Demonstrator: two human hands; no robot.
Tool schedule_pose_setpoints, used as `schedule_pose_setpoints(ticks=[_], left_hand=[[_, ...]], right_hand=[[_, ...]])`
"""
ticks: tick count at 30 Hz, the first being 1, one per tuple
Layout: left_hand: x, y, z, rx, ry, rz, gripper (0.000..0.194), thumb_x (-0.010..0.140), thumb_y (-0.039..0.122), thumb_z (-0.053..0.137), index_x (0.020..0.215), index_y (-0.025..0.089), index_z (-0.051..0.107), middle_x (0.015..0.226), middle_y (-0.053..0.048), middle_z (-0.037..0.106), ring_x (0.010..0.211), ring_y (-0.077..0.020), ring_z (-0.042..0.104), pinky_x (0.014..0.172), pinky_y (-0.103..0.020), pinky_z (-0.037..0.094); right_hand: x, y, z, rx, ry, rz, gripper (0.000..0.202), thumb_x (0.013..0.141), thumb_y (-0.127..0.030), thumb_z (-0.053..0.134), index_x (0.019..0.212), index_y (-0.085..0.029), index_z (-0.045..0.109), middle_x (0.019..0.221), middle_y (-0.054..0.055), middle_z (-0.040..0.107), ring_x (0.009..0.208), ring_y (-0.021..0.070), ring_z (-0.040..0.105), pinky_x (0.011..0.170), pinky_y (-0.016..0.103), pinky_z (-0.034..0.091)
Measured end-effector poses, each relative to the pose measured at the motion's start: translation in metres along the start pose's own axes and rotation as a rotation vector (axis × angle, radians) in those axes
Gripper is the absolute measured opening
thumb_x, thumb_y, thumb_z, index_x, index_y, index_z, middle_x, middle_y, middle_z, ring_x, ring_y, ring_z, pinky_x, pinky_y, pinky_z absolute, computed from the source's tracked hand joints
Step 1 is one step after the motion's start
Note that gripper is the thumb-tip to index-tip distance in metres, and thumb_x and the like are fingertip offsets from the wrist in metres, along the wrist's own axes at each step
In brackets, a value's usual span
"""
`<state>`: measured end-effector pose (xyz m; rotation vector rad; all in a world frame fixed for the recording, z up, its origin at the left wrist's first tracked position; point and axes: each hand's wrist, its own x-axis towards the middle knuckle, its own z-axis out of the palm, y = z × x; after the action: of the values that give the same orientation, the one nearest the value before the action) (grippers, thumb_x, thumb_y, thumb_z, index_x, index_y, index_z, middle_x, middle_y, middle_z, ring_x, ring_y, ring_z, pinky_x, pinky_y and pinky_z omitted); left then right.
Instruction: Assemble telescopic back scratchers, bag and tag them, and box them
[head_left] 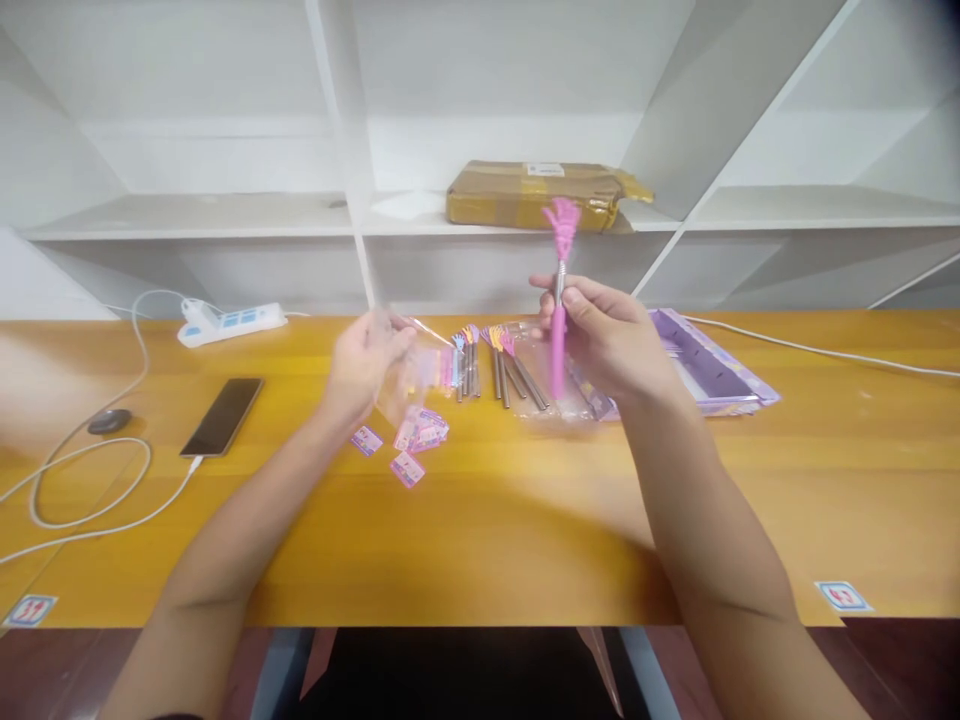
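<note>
Upright in my right hand (604, 330) is a pink hand-shaped stick (558, 350) with a metal neck, pinched between thumb and fingers. My left hand (367, 360) pinches a clear plastic bag (409, 385), which is blurred. Between the hands, metal sticks with blue, orange and purple hand-shaped heads (510, 370) lie in two groups on the table. Pink and blue handles (448, 368) show behind the bag. Several small printed cards (424, 430) lie below the bag. Another clear plastic wrapper (544, 405) is spread under and beside the right-hand group of sticks.
A purple tray (712, 365) stands right of my right hand. A phone (223, 417) with a cable, a dark mouse-like object (109, 421) and a power strip (232, 323) are at the left. A taped cardboard box (532, 195) rests on the shelf (247, 215) behind.
</note>
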<state>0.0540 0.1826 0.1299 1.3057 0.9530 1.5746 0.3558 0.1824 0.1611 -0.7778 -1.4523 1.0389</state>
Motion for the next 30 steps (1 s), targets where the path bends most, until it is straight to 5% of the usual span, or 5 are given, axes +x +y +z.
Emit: schedule_pose_setpoints(ticks=[4, 9, 17, 30], left_hand=[[0.008, 0.003, -0.006, -0.164, 0.083, -0.013, 0.026, 0.081, 0.027, 0.099, 0.085, 0.021, 0.075, 0.081, 0.0, 0.071, 0.071, -0.01, 0.065, 0.067, -0.021, 0.057], [0.008, 0.007, -0.005, -0.258, 0.121, -0.084, 0.039, 0.071, 0.032, 0.106, 0.084, 0.018, 0.071, 0.082, 0.0, 0.074, 0.074, -0.0107, 0.07, 0.064, -0.02, 0.058], [0.006, 0.011, -0.004, -0.274, 0.137, -0.073, 0.048, 0.063, 0.037, 0.109, 0.081, 0.019, 0.069, 0.08, 0.003, 0.075, 0.073, -0.0113, 0.072, 0.065, -0.023, 0.062], [0.006, 0.014, -0.006, -0.331, 0.083, -0.132, 0.039, 0.071, 0.028, 0.106, 0.081, 0.019, 0.069, 0.085, 0.001, 0.076, 0.077, -0.0122, 0.074, 0.07, -0.026, 0.066]], right_hand=[[-0.025, -0.039, 0.003, -0.367, -0.202, 0.02, 0.036, 0.113, -0.057, 0.061, 0.115, -0.025, 0.079, 0.082, 0.0, 0.06, 0.066, 0.014, 0.055, 0.061, 0.031, 0.052], [-0.044, -0.058, 0.013, -0.719, -0.495, -0.167, 0.033, 0.118, -0.043, 0.05, 0.104, -0.027, 0.075, 0.084, 0.003, 0.068, 0.077, 0.0196, 0.063, 0.074, 0.036, 0.051], [-0.044, -0.049, 0.017, -0.936, -0.455, -0.273, 0.035, 0.118, -0.032, 0.042, 0.087, -0.026, 0.056, 0.086, 0.004, 0.066, 0.084, 0.024, 0.061, 0.081, 0.039, 0.045], [-0.029, -0.034, 0.017, -0.855, -0.436, -0.25, 0.038, 0.119, -0.037, 0.044, 0.095, -0.025, 0.071, 0.098, 0.007, 0.073, 0.091, 0.0238, 0.065, 0.083, 0.04, 0.047]])
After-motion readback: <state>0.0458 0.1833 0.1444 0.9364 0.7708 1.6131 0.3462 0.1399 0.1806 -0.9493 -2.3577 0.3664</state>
